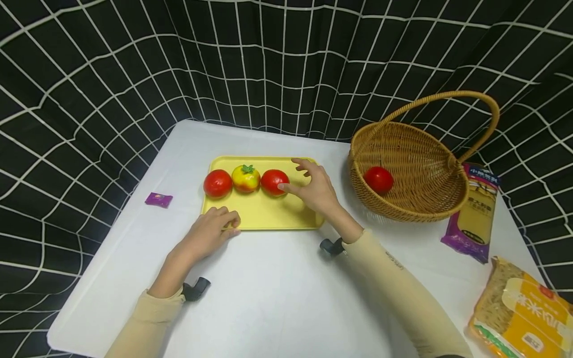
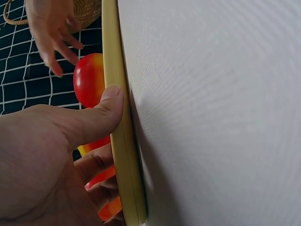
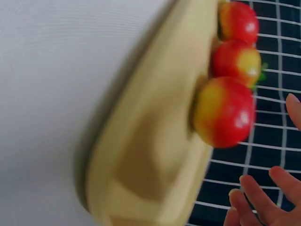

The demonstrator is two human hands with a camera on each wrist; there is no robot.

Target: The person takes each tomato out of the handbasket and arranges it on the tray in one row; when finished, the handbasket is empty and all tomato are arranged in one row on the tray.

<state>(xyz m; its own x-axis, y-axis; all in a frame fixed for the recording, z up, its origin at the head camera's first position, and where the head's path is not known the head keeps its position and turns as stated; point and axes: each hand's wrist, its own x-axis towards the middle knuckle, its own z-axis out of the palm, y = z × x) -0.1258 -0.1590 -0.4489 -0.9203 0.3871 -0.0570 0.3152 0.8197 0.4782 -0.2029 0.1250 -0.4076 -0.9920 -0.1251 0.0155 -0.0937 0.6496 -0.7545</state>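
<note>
A yellow tray (image 1: 277,219) lies on the table with three tomato-like fruits in a row: a red fruit (image 1: 218,184) at left, a yellow-and-red fruit (image 1: 245,178) with green leaves in the middle, and another red fruit (image 1: 274,182) at right. My left hand (image 1: 211,231) grips the tray's near left edge; the left wrist view shows its thumb (image 2: 109,110) against the outer rim and its fingers inside. Over the tray's right part is my right hand (image 1: 317,191), fingers spread and holding nothing, its thumb close to the right-hand red fruit. Whether they touch cannot be told.
A wicker basket (image 1: 403,214) with a tall handle stands right of the tray, a red fruit (image 1: 378,180) inside. Beyond it lies a purple-and-yellow packet (image 1: 475,219). An orange bag (image 1: 521,311) is at the near right corner. A small purple wrapped packet (image 1: 158,200) lies left.
</note>
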